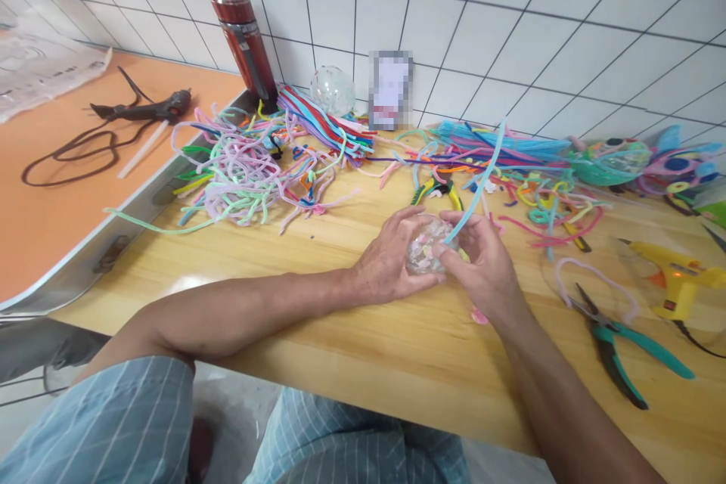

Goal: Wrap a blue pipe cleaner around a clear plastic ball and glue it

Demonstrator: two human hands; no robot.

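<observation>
My left hand (pixel 383 265) is curled around a clear plastic ball (pixel 426 248) with pink, white and yellow bits in it, just above the wooden table. From the other side my right hand (pixel 482 261) pinches a light-blue pipe cleaner (pixel 485 181) between thumb and fingers, its lower end against the ball and its upper part pointing away from me. Part of the ball is covered by my fingers. A small pink piece (pixel 479 314) shows below my right hand. Yellow-and-black pliers (pixel 436 187) lie just beyond both hands.
Tangled pipe cleaners (pixel 243 174) and a bundle (pixel 329 125) lie left, near a red thermos (pixel 243 45), another clear ball (pixel 333 91) and a phone (pixel 391 91). At right are teal-handled pliers (pixel 609 336), a yellow glue gun (pixel 674 276) and a decorated ball (pixel 612 160). A black glue gun (pixel 150 107) lies left.
</observation>
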